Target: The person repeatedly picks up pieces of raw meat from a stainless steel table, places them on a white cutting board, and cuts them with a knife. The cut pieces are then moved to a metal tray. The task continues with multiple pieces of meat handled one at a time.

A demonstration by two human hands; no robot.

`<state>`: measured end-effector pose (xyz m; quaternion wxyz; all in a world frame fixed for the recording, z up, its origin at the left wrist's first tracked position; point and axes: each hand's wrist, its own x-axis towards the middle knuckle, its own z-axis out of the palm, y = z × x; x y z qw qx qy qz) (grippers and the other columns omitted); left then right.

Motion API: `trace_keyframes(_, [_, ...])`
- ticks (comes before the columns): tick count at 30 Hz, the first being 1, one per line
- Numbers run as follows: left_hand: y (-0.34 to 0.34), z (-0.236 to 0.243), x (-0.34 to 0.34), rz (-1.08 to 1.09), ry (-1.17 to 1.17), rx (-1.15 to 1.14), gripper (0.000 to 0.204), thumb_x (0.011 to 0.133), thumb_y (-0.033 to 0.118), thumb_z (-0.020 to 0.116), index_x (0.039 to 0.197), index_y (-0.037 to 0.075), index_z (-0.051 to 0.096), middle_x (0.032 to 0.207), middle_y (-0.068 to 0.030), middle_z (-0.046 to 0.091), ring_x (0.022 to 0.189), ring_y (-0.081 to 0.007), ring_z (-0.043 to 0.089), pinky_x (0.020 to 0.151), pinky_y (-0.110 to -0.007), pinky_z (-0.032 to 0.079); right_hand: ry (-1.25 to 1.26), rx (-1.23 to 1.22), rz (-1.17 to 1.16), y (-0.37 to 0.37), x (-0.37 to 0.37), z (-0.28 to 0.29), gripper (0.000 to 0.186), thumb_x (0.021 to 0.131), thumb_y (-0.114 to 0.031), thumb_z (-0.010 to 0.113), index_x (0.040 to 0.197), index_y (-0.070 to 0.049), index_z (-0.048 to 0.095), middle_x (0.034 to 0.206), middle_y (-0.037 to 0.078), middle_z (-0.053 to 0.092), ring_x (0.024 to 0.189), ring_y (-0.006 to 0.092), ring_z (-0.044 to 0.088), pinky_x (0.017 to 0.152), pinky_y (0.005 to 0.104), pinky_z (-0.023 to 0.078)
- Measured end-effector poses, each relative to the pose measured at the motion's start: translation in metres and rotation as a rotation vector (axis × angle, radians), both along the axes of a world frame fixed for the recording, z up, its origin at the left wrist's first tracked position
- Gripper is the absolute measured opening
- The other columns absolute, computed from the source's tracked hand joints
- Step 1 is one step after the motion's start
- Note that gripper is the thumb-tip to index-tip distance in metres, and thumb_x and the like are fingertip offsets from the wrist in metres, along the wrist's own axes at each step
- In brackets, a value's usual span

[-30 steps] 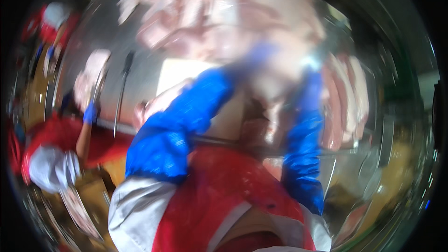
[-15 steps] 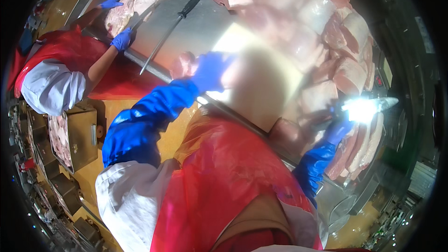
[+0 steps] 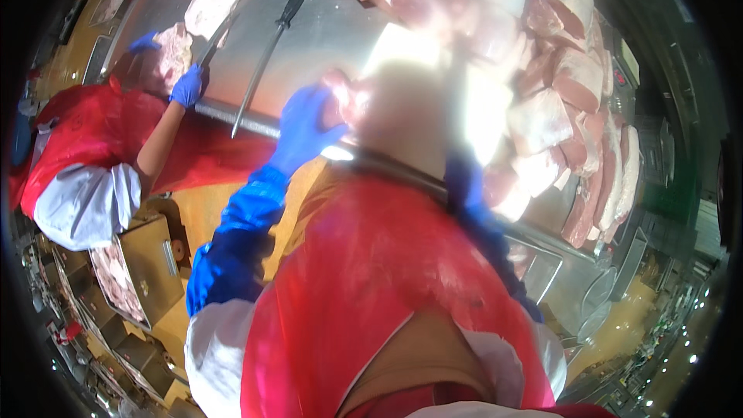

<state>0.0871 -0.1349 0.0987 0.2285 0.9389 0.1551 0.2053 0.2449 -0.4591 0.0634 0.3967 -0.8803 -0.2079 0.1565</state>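
Meat piece (image 3: 340,101) sits gripped in my gloved left hand (image 3: 303,128), arm stretched forward; right hand's grip I can't tell.

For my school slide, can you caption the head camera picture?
Blue-gloved left hand grips a raw meat piece at a steel table.

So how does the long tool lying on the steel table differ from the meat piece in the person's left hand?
The sharpening steel is thin, straight and dark, with a black handle; the meat piece is pink, lumpy and rounded. The sharpening steel lies free on the table, untouched, while the meat piece is gripped by the gloved left hand. Both are over the same steel table.
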Motion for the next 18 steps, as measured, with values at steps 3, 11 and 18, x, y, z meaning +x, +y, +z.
trace_keyframes(3, [0.006, -0.003, -0.021, 0.060, 0.044, -0.090, 0.065, 0.072, 0.029, 0.086, 0.129, 0.011, 0.060, 0.123, -0.0207, 0.060, 0.117, -0.0401, 0.057, 0.102, -0.048, 0.046, -0.116, 0.069, 0.038, 0.036, -0.044, 0.029, 0.018, 0.100, -0.020, 0.056, 0.103, -0.003, 0.057, 0.081, 0.026, 0.064, 0.073, 0.0452, 0.064, 0.066, 0.0497, 0.050])
trace_keyframes(11, [-0.017, -0.024, 0.042, -0.305, -0.082, 0.010, 0.064, 0.068, 0.027, 0.079, 0.127, 0.011, 0.059, 0.131, -0.0199, 0.053, 0.121, -0.0366, 0.052, 0.102, -0.051, 0.040, -0.356, -0.180, 0.070, 0.126, -0.031, 0.009, 0.029, 0.099, -0.021, 0.050, 0.122, -0.003, 0.051, 0.092, 0.030, 0.065, 0.082, 0.0475, 0.066, 0.070, 0.0521, 0.053])
trace_keyframes(18, [-0.008, -0.020, 0.050, -0.292, 0.139, -0.052, 0.080, 0.067, 0.040, 0.076, 0.138, 0.014, 0.051, 0.133, -0.0166, 0.053, 0.126, -0.0359, 0.049, 0.107, -0.053, 0.031, 0.062, -0.648, 0.226, 0.076, -0.070, 0.072, 0.035, 0.094, -0.014, 0.050, 0.126, 0.000, 0.048, 0.099, 0.033, 0.066, 0.093, 0.0472, 0.067, 0.078, 0.0561, 0.051])
